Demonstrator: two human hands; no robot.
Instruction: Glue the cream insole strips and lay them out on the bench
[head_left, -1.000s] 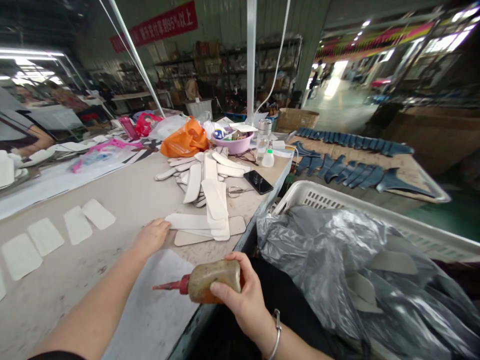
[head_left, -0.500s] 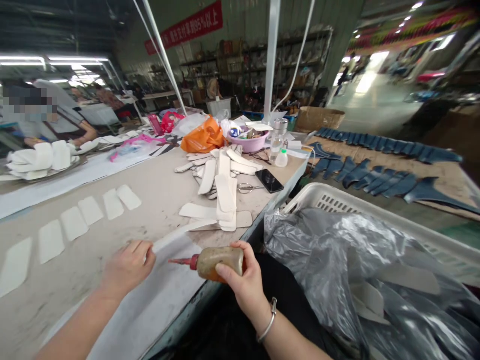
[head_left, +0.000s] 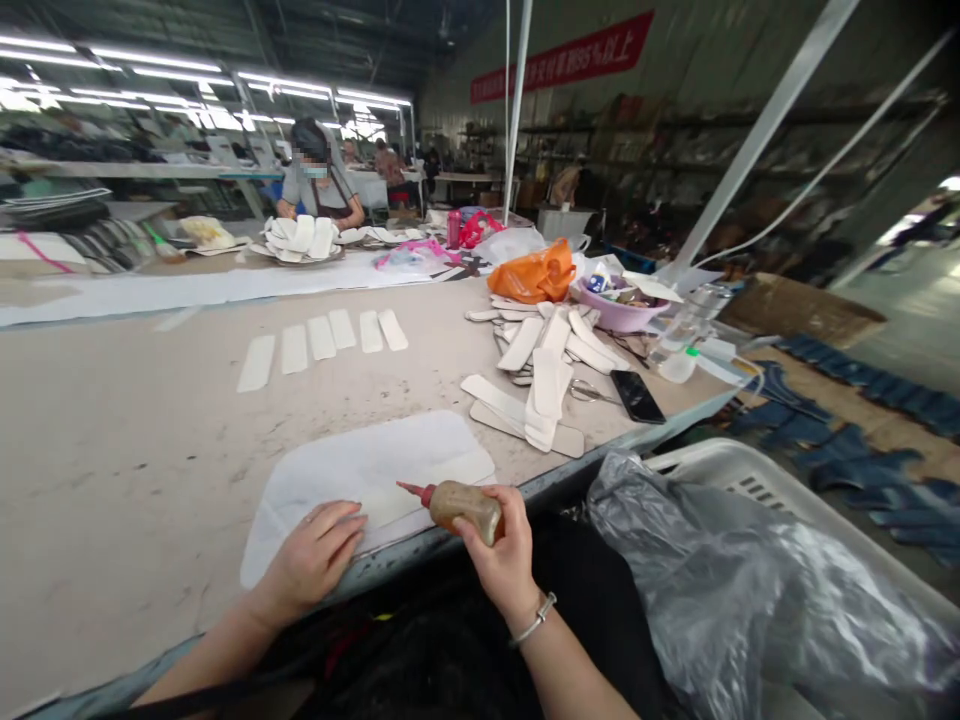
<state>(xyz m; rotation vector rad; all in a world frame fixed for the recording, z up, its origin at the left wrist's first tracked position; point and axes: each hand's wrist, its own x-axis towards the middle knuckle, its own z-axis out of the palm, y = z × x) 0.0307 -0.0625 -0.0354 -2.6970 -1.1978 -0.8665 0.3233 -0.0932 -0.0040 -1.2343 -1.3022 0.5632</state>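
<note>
My right hand (head_left: 501,555) grips a brown squeeze bottle (head_left: 463,503) with a red nozzle, its tip pointing left over a long white insole piece (head_left: 431,482). That piece lies on a white sheet (head_left: 352,470) at the table's near edge. My left hand (head_left: 315,555) rests flat on the sheet with fingers spread, its fingertips on the left end of the piece.
A pile of white insole pieces (head_left: 544,370) with scissors and a black phone (head_left: 637,397) lies right of the sheet. Several pieces (head_left: 322,338) sit in a row farther back. An orange bag (head_left: 534,272), a purple bowl (head_left: 619,310), a white basket (head_left: 720,470) holding grey plastic, and a person (head_left: 315,185) are around.
My left hand drew one white piece from the pile onto the sheet and now presses it flat. My right hand followed with the bottle. The view swung left.
</note>
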